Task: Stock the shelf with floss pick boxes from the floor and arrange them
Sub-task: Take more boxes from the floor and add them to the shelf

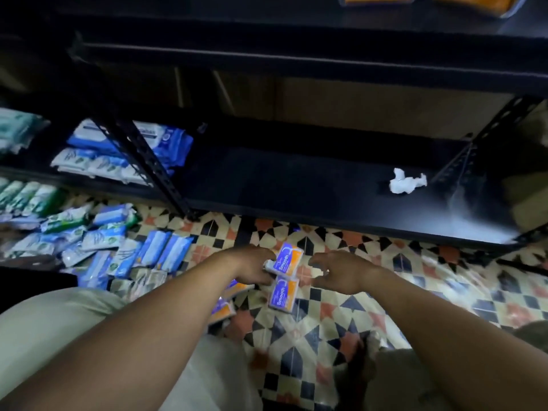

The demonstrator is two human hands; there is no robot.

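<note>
Purple-and-orange floss pick boxes marked "Smooth" lie on the patterned tile floor. My left hand grips one box by its left edge, just above the floor. A second box lies flat right below it. Two more boxes are partly hidden under my left forearm. My right hand hovers to the right of the held box, fingers curled and apart, holding nothing. The black bottom shelf stands straight ahead, its board bare except for a crumpled paper.
A crumpled white paper lies on the shelf at the right. Wet-wipe packs fill the left shelf bay, and more packs are scattered on the floor at the left. Slanted black uprights frame the bay. My knees are at the bottom.
</note>
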